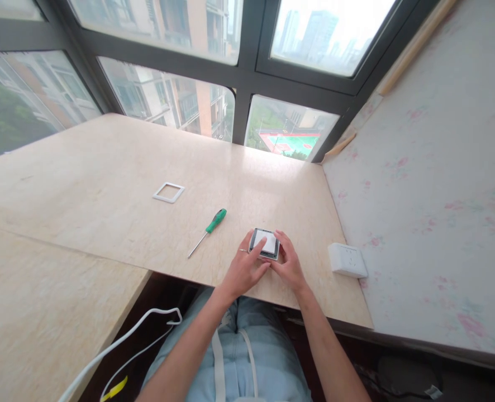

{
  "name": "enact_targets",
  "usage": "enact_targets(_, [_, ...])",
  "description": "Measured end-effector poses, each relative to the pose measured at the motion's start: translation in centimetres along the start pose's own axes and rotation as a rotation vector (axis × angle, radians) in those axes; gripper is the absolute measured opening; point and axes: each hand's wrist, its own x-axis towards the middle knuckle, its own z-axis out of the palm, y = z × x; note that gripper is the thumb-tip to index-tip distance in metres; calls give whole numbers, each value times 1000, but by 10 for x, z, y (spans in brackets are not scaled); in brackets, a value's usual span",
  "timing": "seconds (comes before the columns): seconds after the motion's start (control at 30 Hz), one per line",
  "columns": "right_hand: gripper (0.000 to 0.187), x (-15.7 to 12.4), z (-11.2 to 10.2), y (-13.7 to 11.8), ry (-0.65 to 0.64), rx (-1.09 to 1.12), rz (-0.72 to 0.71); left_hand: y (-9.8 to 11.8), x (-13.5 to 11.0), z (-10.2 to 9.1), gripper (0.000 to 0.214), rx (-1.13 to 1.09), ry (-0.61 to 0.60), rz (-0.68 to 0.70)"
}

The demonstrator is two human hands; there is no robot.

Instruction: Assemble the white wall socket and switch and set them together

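Between my two hands is a square wall switch (268, 241), with a white middle panel and a dark grey border. My left hand (244, 268) grips its left side, the index finger lying over the white panel. My right hand (288, 264) closes round the right side and near edge, its fingertips at the far right corner. The underside of the switch is hidden. To the left lies a screwdriver (216, 221) with a green handle, its metal shaft pointing toward me. Farther off, a white square frame (169, 192) rests flat on the tabletop.
The pale marble-look counter (105, 167) runs up to the windows. A white socket box (348, 260) stands at the right against the flowered wall (436, 212). White cables (147, 316) hang at the lower left, near the counter's front edge.
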Motion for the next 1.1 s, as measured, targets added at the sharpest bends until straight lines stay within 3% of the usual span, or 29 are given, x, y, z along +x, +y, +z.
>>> enact_targets(0.33, [76,0,4,7,24,27,32,10,-6,1,35,301,154,127])
enact_targets(0.53, [77,-1,3,5,6,-59,4,11,-5,-1,25,358,185,167])
enact_targets(0.9, [81,0,5,3,21,-74,19,5,-10,1,36,284,112,121])
enact_targets(1.1, [84,0,7,3,37,-24,46,-2,-9,2,69,162,85,25])
